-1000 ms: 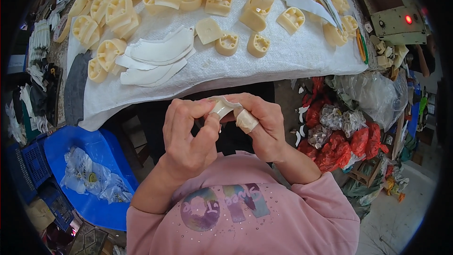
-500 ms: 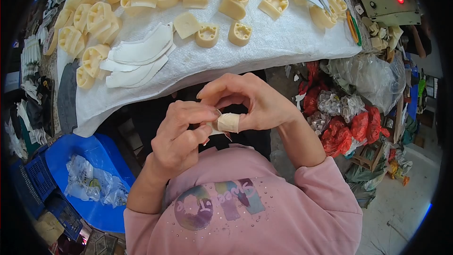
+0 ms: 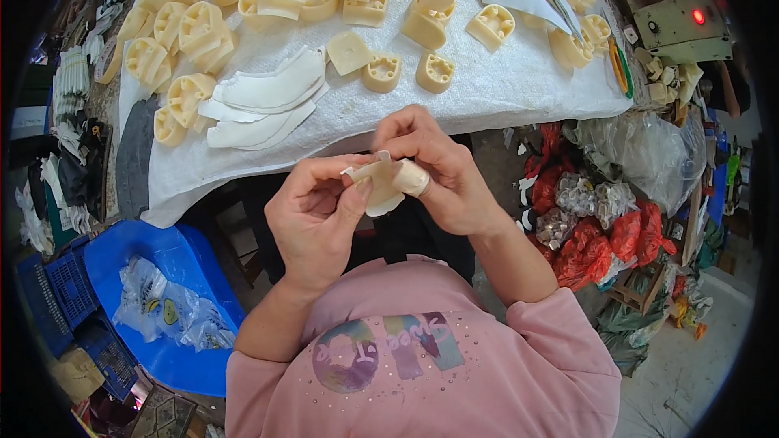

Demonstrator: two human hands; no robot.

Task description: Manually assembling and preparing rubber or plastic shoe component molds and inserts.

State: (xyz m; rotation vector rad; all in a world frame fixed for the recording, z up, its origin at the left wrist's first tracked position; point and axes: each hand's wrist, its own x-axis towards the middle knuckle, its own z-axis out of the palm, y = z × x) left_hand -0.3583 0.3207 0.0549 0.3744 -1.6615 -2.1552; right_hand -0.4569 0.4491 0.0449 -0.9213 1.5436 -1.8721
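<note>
Above my lap, my left hand (image 3: 312, 215) pinches a small cream piece (image 3: 378, 188) between thumb and fingers. The piece looks like a shoe heel with a thin white covering, whose edge sticks up at the top. My right hand (image 3: 446, 174) closes on its far right side, fingers bent over the upper edge. A cream wrap (image 3: 411, 178) covers my right thumb. On the white-covered table (image 3: 487, 89) ahead lie two cream shoe heels (image 3: 436, 72), a flat cream piece (image 3: 348, 53) and a stack of curved white strips (image 3: 264, 101).
Many more heels (image 3: 203, 28) crowd the table's far and left parts. A blue tub (image 3: 195, 259) with clear plastic bags stands at lower left. Red plastic bags (image 3: 584, 251) and clear bags (image 3: 649, 146) pile on the right. A machine with a red light (image 3: 698, 16) is at far right.
Both hands have turned the piece, so more of its cream face and white edge show. My right fingers have moved up to its top edge. The view has shifted slightly.
</note>
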